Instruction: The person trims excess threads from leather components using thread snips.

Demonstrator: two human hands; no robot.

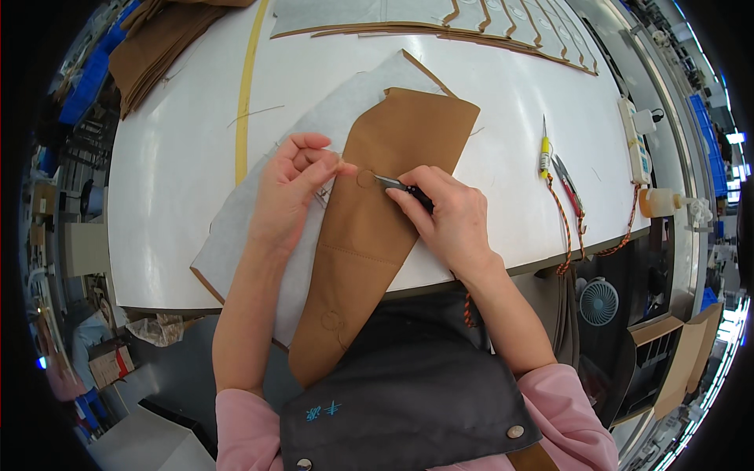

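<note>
A brown panel (377,133) of leather-like material lies slanted across the table, its lower end hanging over the front edge. A circle of stitching (366,179) shows near its middle, and another circle lies lower down. My right hand (452,208) grips black-handled thread snips (414,191), their metal tip at the right side of the upper circle. At the panel's left edge my left hand (287,184) has thumb and forefinger pinched together; what is between them is too small to make out. Under the brown panel lies a grey-white backed piece (259,212) with brown edges.
A yellow-handled pointed tool (544,155) and a red-handled metal tool (569,187) lie at the right, with orange-black cords (562,224). Stacked brown pieces (161,51) and grey-backed panels (361,16) sit at the back. A yellow tape strip (247,102) crosses the table (165,235).
</note>
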